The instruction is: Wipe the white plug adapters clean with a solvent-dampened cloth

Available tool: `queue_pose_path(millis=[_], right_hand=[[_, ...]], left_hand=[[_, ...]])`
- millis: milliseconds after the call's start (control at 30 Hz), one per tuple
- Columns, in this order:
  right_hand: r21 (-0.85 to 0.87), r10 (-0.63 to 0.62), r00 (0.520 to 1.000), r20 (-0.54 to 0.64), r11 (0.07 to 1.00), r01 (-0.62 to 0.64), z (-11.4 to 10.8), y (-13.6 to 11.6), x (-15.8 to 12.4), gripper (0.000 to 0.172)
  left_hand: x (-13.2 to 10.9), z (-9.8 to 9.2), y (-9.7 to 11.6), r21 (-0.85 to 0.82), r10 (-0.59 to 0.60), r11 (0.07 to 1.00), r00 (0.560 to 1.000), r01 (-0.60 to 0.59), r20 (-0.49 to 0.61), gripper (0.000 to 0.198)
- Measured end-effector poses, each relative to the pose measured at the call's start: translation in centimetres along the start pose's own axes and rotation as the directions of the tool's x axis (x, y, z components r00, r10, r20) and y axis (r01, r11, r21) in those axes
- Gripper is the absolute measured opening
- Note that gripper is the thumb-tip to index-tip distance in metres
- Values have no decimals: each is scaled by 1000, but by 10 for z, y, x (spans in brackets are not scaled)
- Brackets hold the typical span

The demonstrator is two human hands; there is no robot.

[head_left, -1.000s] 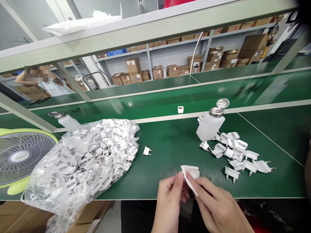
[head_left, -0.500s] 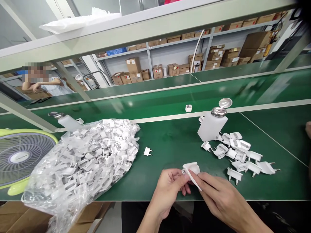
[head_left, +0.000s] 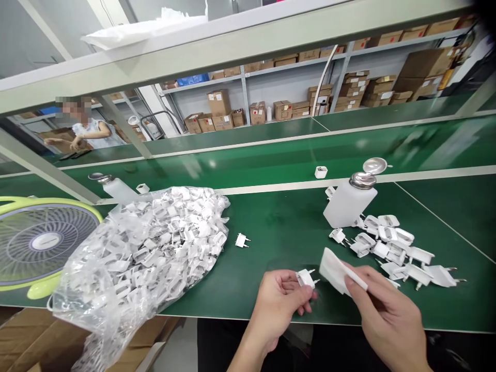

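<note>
A white two-pin plug piece (head_left: 307, 279) is pinched between the thumb and fingers of my left hand (head_left: 277, 302), its metal pins pointing right. My right hand (head_left: 391, 315) grips a folded white wiping cloth (head_left: 339, 273), held just right of the pins and apart from them. Beyond my right hand lies a loose pile of similar plug pieces (head_left: 397, 243). One single plug piece (head_left: 242, 240) rests alone on the green bench (head_left: 279, 222). To the left, a clear plastic bag (head_left: 166, 243) bulges with many more of them.
A white pump bottle (head_left: 349, 204) with its metal lid raised stands behind the pile; a second bottle (head_left: 120, 190) is behind the bag. A green-rimmed fan (head_left: 46, 240) sits far left. A small white cube (head_left: 321, 172) lies near the ledge. A person (head_left: 91, 129) is across the bench.
My right hand has drawn the cloth away to the right, off the plug piece, whose pins now show. My left hand keeps hold of it. The person opposite has lowered an arm.
</note>
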State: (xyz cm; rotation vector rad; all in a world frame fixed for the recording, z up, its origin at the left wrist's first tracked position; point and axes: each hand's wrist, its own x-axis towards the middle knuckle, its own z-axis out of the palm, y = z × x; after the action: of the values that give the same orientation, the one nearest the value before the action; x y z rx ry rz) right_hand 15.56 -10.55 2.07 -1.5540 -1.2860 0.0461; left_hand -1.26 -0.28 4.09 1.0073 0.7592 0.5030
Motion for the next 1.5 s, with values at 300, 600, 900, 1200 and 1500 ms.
queue_pose_path(millis=[300, 600, 900, 1200, 1500], right_hand=[[-76, -365, 884, 290, 912, 402, 4, 10, -16, 64], [-53, -450, 841, 300, 873, 485, 4, 10, -17, 65], [1, -386, 900, 201, 919, 394, 9, 12, -27, 65], [-178, -504, 814, 290, 807, 563, 7, 9, -16, 75], [-177, -444, 820, 361, 831, 527, 12, -4, -12, 65]], left_hand=[[-2, 1, 0, 109, 37, 993, 996, -46, 78, 32], [2, 4, -7, 140, 61, 988, 998, -65, 32, 25], [5, 8, -10, 159, 84, 984, 996, -81, -12, 13], [10, 8, -22, 231, 107, 969, 993, -92, -50, 4], [5, 11, -18, 316, 137, 944, 982, -90, -129, 6]])
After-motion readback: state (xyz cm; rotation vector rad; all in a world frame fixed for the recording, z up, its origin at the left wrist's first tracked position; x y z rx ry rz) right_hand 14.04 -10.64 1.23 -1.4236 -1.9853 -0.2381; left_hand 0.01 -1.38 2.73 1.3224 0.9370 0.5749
